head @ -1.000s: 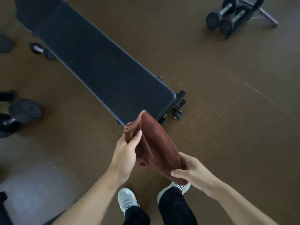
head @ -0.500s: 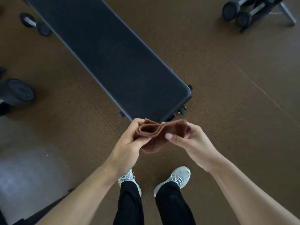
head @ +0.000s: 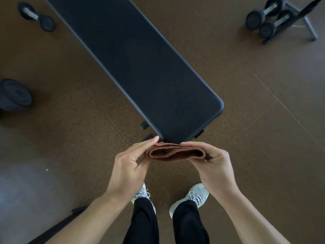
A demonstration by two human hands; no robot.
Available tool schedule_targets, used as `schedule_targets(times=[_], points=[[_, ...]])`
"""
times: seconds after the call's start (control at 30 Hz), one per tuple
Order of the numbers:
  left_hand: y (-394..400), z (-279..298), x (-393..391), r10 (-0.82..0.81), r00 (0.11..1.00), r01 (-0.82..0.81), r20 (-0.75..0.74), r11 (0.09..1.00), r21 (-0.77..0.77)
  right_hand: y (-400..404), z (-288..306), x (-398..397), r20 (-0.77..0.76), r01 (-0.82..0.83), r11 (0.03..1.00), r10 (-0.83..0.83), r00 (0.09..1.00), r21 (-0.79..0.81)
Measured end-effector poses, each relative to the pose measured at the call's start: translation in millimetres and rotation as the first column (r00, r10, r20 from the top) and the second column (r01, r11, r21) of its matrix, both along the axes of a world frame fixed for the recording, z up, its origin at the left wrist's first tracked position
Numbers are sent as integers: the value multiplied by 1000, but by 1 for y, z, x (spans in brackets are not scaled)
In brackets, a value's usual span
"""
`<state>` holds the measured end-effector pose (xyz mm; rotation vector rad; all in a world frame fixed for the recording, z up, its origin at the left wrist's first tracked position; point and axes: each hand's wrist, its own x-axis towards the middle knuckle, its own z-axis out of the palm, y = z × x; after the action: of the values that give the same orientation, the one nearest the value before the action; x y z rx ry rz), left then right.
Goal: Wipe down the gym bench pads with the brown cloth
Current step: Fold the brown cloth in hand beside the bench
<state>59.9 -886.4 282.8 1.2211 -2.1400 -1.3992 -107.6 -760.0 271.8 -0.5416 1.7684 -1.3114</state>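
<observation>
The black gym bench pad runs diagonally from the top left down to its rounded near end in the middle of the view. Just in front of that end I hold the brown cloth, folded into a flat, narrow bundle. My left hand pinches its left end, with the fingertips close to the pad's corner. My right hand grips its right end. The cloth hangs in the air below the pad's edge and does not rest on the pad.
The floor is brown cork-like matting. A small dumbbell lies at the top left and a heavy black dumbbell at the left edge. Two dumbbells sit by a metal stand at the top right. My feet in white shoes stand below.
The cloth went from hanging open between my hands to a compact folded bundle held level. My hands came together and rose toward the bench end, which now fills more of the view.
</observation>
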Motion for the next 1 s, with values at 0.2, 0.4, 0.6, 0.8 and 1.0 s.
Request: schedule_targets(times=[0.2, 0.4, 0.6, 0.8, 1.0], points=[[-2, -4, 13, 10, 1000, -14, -15, 964, -265, -8, 10, 20, 100, 21, 999, -24, 995, 30], [0, 6, 38, -194, 981, 194, -6, 981, 15, 3, 8, 41, -29, -36, 981, 42, 999, 188], [-1, 15, 53, -260, 965, 258, -32, 919, 297, 13, -5, 48, -340, -397, 856, 501, 796, 332], [-1, 23, 59, -215, 966, 258, -144, 853, 454, 6, -5, 41, -129, -547, 734, 637, 760, 402], [-4, 29, 37, -44, 996, 68, -78, 943, 327, 3, 17, 19, 40, -358, 867, 367, 929, 346]])
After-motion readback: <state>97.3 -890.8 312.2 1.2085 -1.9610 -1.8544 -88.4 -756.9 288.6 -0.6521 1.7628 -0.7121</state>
